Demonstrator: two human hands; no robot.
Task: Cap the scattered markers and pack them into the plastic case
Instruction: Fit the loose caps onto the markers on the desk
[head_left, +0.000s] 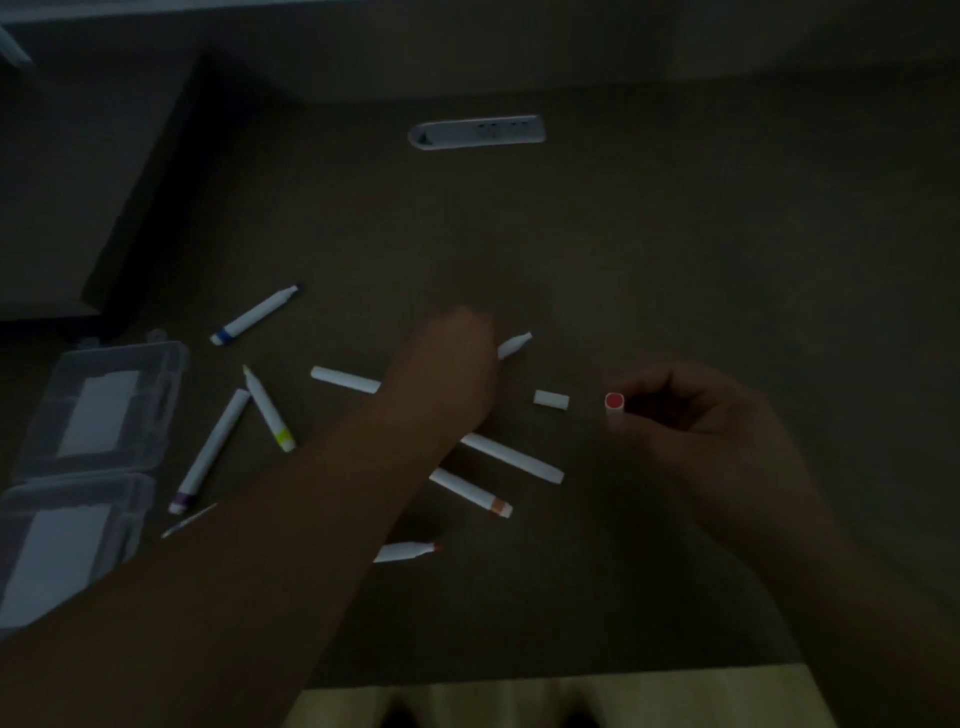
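Here, nearest the tabletop's (675, 234) front edge, an uncapped red-tipped marker (408, 551) lies partly under your left forearm. At the left edge the plastic case (156, 364) sits open. Your right hand (696, 410) curls round a red-ended cap (614, 402), pinching it above the right-middle of the tabletop. A loose white cap (551, 399) lies between your hands. Your left hand (452, 358) is closed on a white marker (515, 344) whose tip pokes out to the right. More markers are scattered around your left arm, among them a yellow one (267, 410) and a blue one (254, 314). Near the far edge lies a power strip (477, 132).
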